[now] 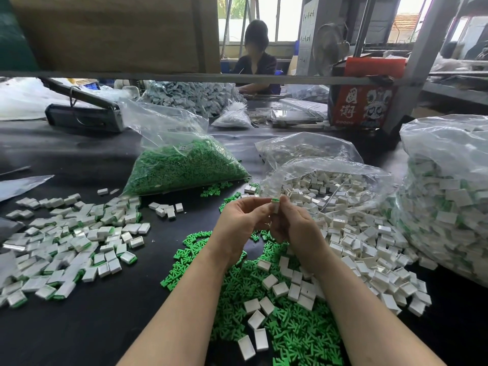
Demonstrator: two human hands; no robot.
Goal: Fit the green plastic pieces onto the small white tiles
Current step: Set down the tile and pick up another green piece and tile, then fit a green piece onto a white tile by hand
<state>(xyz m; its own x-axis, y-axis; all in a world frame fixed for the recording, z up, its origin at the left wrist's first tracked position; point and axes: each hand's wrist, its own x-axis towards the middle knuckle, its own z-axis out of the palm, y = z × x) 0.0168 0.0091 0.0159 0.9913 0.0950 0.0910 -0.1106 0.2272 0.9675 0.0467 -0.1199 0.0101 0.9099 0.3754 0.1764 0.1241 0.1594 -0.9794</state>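
- Hands met above the dark table, raised clear of the piles; judged so the fit could be checked at eye level.
- Left hand had fingers curled, tips pinching the white tile from its side.
- Right hand pinched the same tile from the other side, thumb near its top; likely pressing the green piece home.
- Tile stood roughly upright, long axis near vertical; green showed only at its upper end, facing up and towards the camera.
- Whether the piece was fully seated could not be told; fingers hid most of it.
- Loose green pieces lay under the forearms, empty white tiles just right, both within easy reach.
- Finished tiles lay heaped well apart on the left, probably to keep done from undone.
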